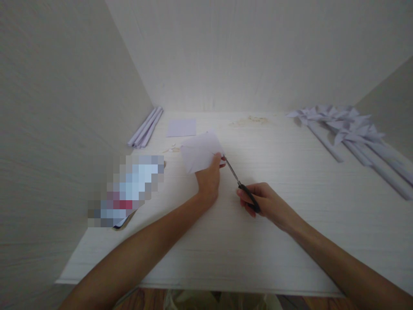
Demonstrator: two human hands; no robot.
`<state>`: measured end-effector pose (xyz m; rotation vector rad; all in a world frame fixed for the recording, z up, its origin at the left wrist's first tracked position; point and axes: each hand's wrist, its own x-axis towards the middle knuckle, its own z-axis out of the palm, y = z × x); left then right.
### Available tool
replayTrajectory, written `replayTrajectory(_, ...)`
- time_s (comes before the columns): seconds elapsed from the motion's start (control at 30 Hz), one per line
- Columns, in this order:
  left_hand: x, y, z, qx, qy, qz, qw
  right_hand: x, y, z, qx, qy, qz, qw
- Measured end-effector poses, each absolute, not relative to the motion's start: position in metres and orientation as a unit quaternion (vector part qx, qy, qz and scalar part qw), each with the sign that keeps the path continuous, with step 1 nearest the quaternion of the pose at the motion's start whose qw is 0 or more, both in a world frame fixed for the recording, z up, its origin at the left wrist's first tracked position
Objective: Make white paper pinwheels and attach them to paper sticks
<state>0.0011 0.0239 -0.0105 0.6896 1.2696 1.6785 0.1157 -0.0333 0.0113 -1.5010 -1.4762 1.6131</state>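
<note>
My left hand [209,176] pinches a pale sheet of paper [199,150] near its right-hand corner, thumb on top, the other fingers partly hidden beneath. Short slits or creases seem to show at the sheet's corners. My right hand [258,199] is wrapped round the black handles of a pair of scissors [239,183]. Their metal blades point up and left, with the tips close beside the paper's right edge and my left fingers. From here I cannot tell whether the tips touch the paper.
Another flat paper piece [181,128] lies behind the held sheet. Rolled paper tubes [146,127] rest against the left wall. Several paper pinwheels on tubes [351,129] are heaped at the right. A blurred phone-like device [135,189] lies at the left. The white table [290,267] has walls around it.
</note>
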Motion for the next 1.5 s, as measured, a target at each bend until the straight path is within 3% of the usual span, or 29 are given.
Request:
replayTrajectory(0.6,-0.003,0.026,-0.009,0.296,0.497,0.669,0.467,0.121,-0.032,0.013,-0.548,-0.541,0.592,0.237)
replayTrajectory(0.93,0.001,0.015,-0.010,0.383,0.441,0.559,0.588,0.119,-0.024,-0.006,-0.514,-0.463,0.539,0.481)
replayTrajectory(1.2,0.001,0.009,-0.008,0.475,0.426,0.477,0.604,0.120,-0.021,-0.009,-0.485,-0.429,0.529,0.548)
replayTrajectory(1.5,-0.001,0.022,-0.010,0.273,0.364,0.600,0.658,0.121,-0.018,-0.008,-0.504,-0.426,0.492,0.568)
